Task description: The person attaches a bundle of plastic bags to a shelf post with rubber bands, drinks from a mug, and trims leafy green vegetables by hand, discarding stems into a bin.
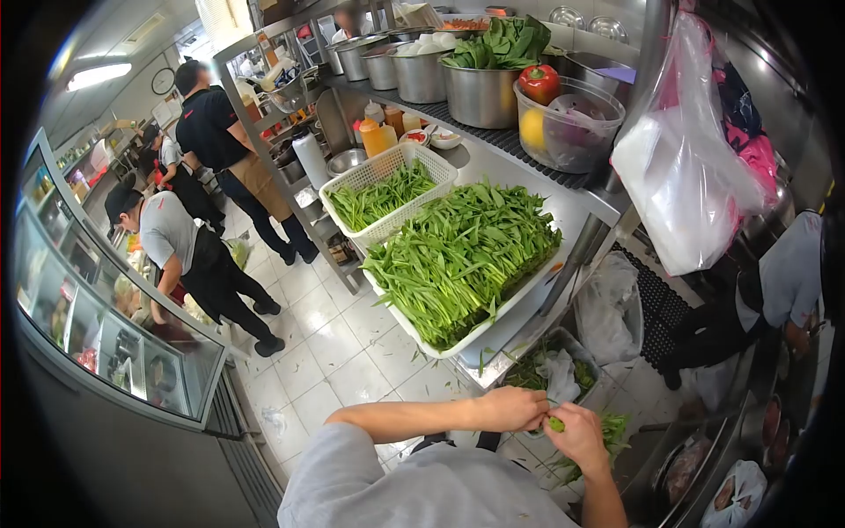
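My right hand (pixel 579 433) is wrapped round a bunch of leafy greens (pixel 613 433), whose leaves hang out on the right and whose pale stem ends poke out on the left. Close against those stem ends, my left hand (pixel 512 410) has its fingers pinched together; what lies between them is too small to make out. Just beyond my hands, a bin (pixel 591 387) holds loose greens and a crumpled clear plastic bag (pixel 562 377). A large white tray (pixel 429 348) heaped with long-leaved greens (pixel 466 255) rests on the steel counter ahead.
Behind the tray stands a white perforated basket (pixel 444 167) of greens. Steel pots (pixel 482 99) and a clear tub (pixel 572 132) line the shelf above. A plastic bag (pixel 682 176) hangs at the right. Co-workers stand left (pixel 198 255) and right (pixel 788 273). Leaf scraps litter the tiled floor (pixel 339 378).
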A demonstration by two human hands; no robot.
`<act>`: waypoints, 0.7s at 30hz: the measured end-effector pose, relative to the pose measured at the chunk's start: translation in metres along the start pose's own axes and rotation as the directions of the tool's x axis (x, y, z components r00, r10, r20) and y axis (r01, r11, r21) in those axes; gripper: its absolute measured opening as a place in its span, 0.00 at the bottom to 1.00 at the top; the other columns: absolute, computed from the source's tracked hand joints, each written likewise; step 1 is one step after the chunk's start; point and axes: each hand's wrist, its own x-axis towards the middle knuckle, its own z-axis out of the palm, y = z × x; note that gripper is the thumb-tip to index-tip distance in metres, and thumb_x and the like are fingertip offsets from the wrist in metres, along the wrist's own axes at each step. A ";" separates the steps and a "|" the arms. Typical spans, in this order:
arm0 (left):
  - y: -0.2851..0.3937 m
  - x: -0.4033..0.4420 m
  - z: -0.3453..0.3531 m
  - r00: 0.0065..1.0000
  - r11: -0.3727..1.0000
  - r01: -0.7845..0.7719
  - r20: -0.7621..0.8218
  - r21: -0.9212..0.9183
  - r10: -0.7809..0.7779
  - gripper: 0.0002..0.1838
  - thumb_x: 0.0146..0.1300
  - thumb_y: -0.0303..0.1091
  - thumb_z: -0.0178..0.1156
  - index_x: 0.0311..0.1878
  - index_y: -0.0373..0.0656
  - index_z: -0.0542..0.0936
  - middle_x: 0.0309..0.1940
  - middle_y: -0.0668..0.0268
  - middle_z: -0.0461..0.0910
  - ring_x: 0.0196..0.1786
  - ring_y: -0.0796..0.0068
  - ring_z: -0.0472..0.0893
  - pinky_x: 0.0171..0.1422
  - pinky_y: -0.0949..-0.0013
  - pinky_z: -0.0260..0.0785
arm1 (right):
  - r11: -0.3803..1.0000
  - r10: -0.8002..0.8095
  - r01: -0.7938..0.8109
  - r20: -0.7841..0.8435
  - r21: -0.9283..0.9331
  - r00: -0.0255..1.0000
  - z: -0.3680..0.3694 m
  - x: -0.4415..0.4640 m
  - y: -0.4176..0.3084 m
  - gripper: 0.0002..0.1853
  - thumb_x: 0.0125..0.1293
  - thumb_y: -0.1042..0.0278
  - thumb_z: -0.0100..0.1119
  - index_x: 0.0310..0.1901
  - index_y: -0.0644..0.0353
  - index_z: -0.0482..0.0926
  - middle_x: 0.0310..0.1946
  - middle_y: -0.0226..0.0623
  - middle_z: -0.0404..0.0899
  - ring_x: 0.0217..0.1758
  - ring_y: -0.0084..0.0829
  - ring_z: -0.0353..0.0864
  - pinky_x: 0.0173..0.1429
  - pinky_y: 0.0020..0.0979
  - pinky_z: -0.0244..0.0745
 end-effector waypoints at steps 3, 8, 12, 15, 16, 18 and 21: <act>0.001 0.002 0.007 0.999 0.997 0.040 -0.007 -0.067 -0.041 0.08 0.64 0.33 0.56 0.36 0.37 0.74 0.34 0.56 0.73 0.34 0.53 0.79 0.38 0.56 0.75 | 1.000 -0.015 0.014 -0.030 -0.016 0.999 0.009 -0.007 0.010 0.09 0.50 0.67 0.69 0.33 0.59 0.85 0.28 0.38 0.80 0.31 0.45 0.81 0.35 0.39 0.76; -0.001 0.008 0.013 0.994 0.964 0.061 -0.069 -0.257 -0.081 0.07 0.62 0.32 0.57 0.35 0.37 0.74 0.32 0.55 0.74 0.33 0.51 0.79 0.36 0.55 0.71 | 0.987 -0.140 0.156 -0.239 0.050 0.961 0.022 -0.012 0.023 0.09 0.46 0.73 0.71 0.31 0.61 0.83 0.26 0.37 0.79 0.30 0.43 0.80 0.34 0.38 0.75; -0.014 0.018 0.025 0.972 0.906 0.075 -0.173 -0.416 -0.160 0.07 0.59 0.31 0.59 0.33 0.35 0.77 0.33 0.53 0.77 0.33 0.48 0.78 0.40 0.55 0.71 | 0.976 -0.181 0.215 -0.383 0.047 0.906 0.027 -0.014 0.030 0.07 0.51 0.78 0.68 0.33 0.66 0.82 0.27 0.43 0.79 0.30 0.43 0.79 0.35 0.36 0.74; -0.039 0.030 0.026 0.963 0.938 0.155 -0.166 -0.310 -0.214 0.10 0.62 0.31 0.59 0.44 0.36 0.78 0.40 0.54 0.79 0.40 0.52 0.80 0.44 0.58 0.73 | 0.981 0.008 0.081 -0.451 0.177 0.892 0.025 -0.017 0.038 0.06 0.55 0.80 0.66 0.36 0.67 0.82 0.30 0.42 0.79 0.33 0.38 0.80 0.39 0.32 0.73; -0.046 0.033 0.031 0.955 0.965 0.187 -0.196 -0.186 -0.223 0.12 0.62 0.31 0.59 0.48 0.37 0.77 0.43 0.54 0.78 0.43 0.52 0.79 0.47 0.58 0.73 | 0.971 0.123 -0.015 -0.447 0.239 0.886 0.026 -0.020 0.043 0.06 0.57 0.81 0.65 0.37 0.67 0.82 0.30 0.41 0.78 0.34 0.37 0.79 0.40 0.32 0.73; -0.054 0.038 0.034 0.937 0.965 0.254 -0.264 0.066 -0.228 0.18 0.63 0.32 0.60 0.56 0.38 0.75 0.49 0.53 0.78 0.49 0.52 0.79 0.53 0.57 0.73 | 0.916 0.341 -0.198 -0.417 0.349 0.842 0.030 -0.026 0.059 0.06 0.60 0.81 0.63 0.40 0.68 0.82 0.32 0.40 0.77 0.36 0.36 0.78 0.43 0.32 0.72; -0.053 0.039 0.028 0.955 0.974 0.227 -0.193 -0.014 -0.225 0.29 0.65 0.34 0.59 0.68 0.41 0.66 0.62 0.51 0.73 0.63 0.53 0.73 0.63 0.60 0.69 | 0.887 0.375 -0.193 -0.410 0.420 0.831 0.043 -0.035 0.090 0.07 0.62 0.79 0.62 0.42 0.66 0.82 0.34 0.38 0.77 0.37 0.37 0.77 0.46 0.31 0.71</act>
